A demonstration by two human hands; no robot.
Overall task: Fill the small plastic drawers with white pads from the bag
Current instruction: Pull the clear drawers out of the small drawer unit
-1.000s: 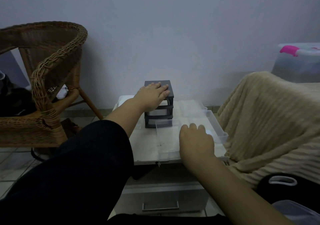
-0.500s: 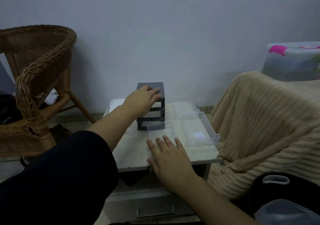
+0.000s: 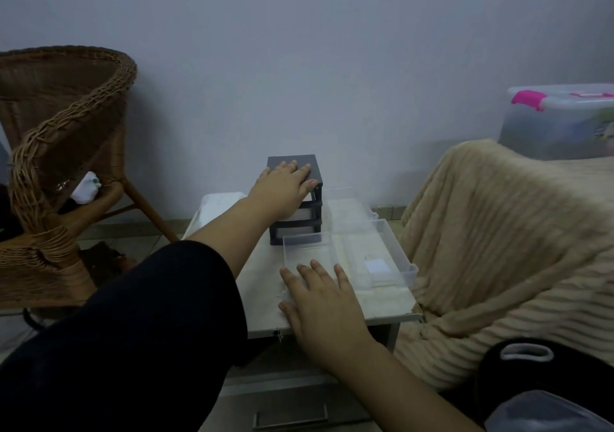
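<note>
Right hand point(image 3: 327, 308) has shifted onto clear drawer point(image 3: 307, 248), seemingly hiding its front.

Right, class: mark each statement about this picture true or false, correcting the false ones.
1. The left hand rests on top of the small dark grey drawer frame. True.
2. The right hand pinches a white pad. False: its straight fingers touch the clear plastic drawer before the frame.
3. A square white pad lies in another clear drawer. True.
4. The brown wicker chair stands at the picture's right. False: left.
</note>
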